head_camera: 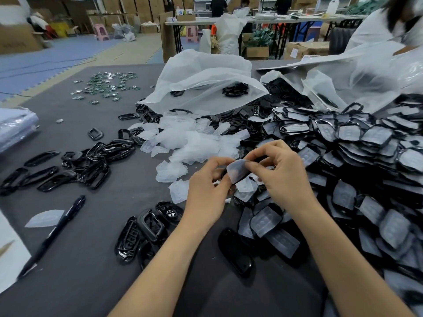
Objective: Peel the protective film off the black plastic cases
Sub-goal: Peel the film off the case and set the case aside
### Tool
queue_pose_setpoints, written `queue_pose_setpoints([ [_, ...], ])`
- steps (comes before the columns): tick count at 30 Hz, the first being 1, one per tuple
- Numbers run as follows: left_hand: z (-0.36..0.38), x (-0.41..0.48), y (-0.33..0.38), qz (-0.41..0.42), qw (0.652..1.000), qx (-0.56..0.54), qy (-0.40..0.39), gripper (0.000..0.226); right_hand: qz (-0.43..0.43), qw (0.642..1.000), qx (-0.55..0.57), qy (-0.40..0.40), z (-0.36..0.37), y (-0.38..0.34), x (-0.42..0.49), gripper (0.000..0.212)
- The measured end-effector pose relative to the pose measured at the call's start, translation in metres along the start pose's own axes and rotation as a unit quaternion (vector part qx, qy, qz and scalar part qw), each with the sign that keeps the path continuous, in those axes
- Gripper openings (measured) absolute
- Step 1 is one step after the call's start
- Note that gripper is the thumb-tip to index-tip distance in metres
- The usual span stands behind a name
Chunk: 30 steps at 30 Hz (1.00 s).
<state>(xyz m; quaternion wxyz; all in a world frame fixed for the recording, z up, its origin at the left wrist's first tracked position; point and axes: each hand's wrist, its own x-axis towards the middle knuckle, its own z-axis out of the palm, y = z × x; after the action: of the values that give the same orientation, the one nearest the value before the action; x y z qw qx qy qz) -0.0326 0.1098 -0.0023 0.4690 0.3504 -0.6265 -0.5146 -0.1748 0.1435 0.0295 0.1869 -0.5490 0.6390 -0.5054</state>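
Observation:
My left hand [207, 188] grips a small black plastic case [223, 173], mostly hidden behind its fingers. My right hand [280, 172] pinches a translucent whitish film [238, 171] that curls up off that case between the two hands. A big heap of film-covered black cases [370, 156] fills the table's right side. Loose peeled films [190, 140] lie in a pile just beyond my hands. Bare glossy black cases [146, 227] sit to the left of my left forearm.
More black frames [84, 163] lie at the left on the grey table [91, 259]. A black pen [55, 234] lies near the left edge. White plastic bags [201, 81] stand behind the piles. Small green parts [107, 84] are scattered far left. A person in white [389, 24] sits at far right.

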Motion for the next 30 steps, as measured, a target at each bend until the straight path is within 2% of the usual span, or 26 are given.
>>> queue_pose_setpoints([
  [6,-0.003,0.001,0.002,-0.004,1.0,0.006,-0.006,0.01,0.051,0.991,0.113,-0.046,-0.003,0.003,0.002,0.022],
  [11,-0.002,0.0,0.005,-0.036,0.999,-0.038,-0.016,0.012,0.06,0.99,0.114,-0.049,-0.004,0.004,0.002,0.024],
  [15,-0.003,0.001,0.006,-0.033,0.997,-0.059,-0.027,0.018,0.09,0.978,0.174,-0.07,-0.007,0.003,0.002,0.037],
  [19,-0.005,0.001,0.008,-0.032,0.995,-0.081,-0.043,0.02,0.142,0.953,0.245,-0.106,-0.01,0.004,0.003,0.026],
  [24,-0.008,0.001,0.009,-0.041,0.987,-0.145,-0.058,0.04,0.142,0.951,0.252,-0.109,-0.009,0.002,0.002,0.023],
  [30,-0.005,-0.002,0.009,-0.028,0.996,-0.077,-0.022,0.018,0.115,0.957,0.236,-0.122,-0.007,-0.001,0.0,0.024],
])
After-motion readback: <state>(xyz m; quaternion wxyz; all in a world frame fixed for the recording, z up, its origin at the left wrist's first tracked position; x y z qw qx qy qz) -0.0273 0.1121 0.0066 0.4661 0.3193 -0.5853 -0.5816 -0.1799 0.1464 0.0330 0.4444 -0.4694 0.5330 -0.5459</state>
